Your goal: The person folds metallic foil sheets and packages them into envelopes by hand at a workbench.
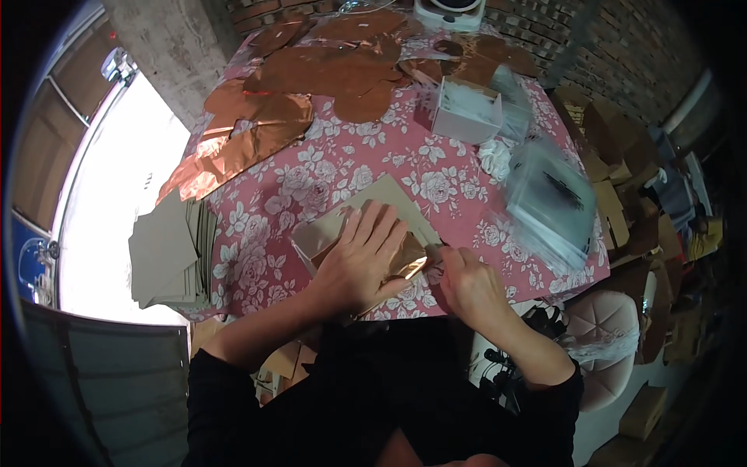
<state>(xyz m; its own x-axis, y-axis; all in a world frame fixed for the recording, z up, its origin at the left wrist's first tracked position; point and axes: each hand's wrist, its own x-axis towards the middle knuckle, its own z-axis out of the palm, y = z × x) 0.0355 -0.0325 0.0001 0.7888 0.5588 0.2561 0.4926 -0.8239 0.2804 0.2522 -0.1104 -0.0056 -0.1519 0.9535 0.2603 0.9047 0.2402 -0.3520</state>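
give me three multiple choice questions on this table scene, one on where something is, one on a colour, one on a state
1. Where is the stack of tan cardboard sheets?
A. at the table's left edge
B. on the white box
C. under the right hand

2. What colour is the tablecloth?
A. plain blue
B. pink with white flowers
C. green stripes

3. How is the left hand?
A. lifted clear of the table
B. clenched in a fist
C. laid flat on the copper foil piece

Answers: 1 A, the stack lies at the left edge, overhanging it. 2 B, white roses on pink show all over. 3 C, its spread fingers press on the foil and the cardboard sleeve, while the right hand works at the foil's edge.
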